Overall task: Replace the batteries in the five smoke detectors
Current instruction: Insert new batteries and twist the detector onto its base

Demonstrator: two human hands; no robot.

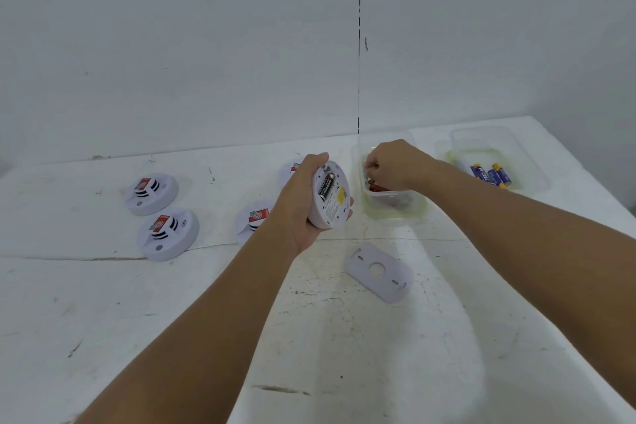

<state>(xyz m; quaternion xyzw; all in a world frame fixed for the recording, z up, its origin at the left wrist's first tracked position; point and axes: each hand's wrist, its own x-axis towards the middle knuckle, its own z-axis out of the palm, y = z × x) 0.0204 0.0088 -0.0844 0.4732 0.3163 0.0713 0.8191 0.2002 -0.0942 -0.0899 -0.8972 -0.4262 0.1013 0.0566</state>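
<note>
Mid-swap at a scuffed white bench: left hand wrapped around an opened smoke detector, tilted back-side up so the battery bay faces the camera, one dark battery seated in it and the slot beside it apparently vacant. Right hand dipped into the nearer clear tub, fingers curled and bunched over the reddish cells inside — pinching one or merely reaching, impossible to tell, the knuckles covering the tips. Tub kept just right of the held unit, likely so a cell travels only a short way. Removed mounting plate parked flat on the near side, out of the work but within reach for refitting.

Further right, a second clear tub with blue-and-yellow batteries; which tub holds spent cells and which fresh ones, not evident. Two detectors at left — far one, near one — face up with red labels. Two more in the middle, one half hidden by the left forearm, another mostly behind the hand. Whether any of the four has been serviced, not visible.
</note>
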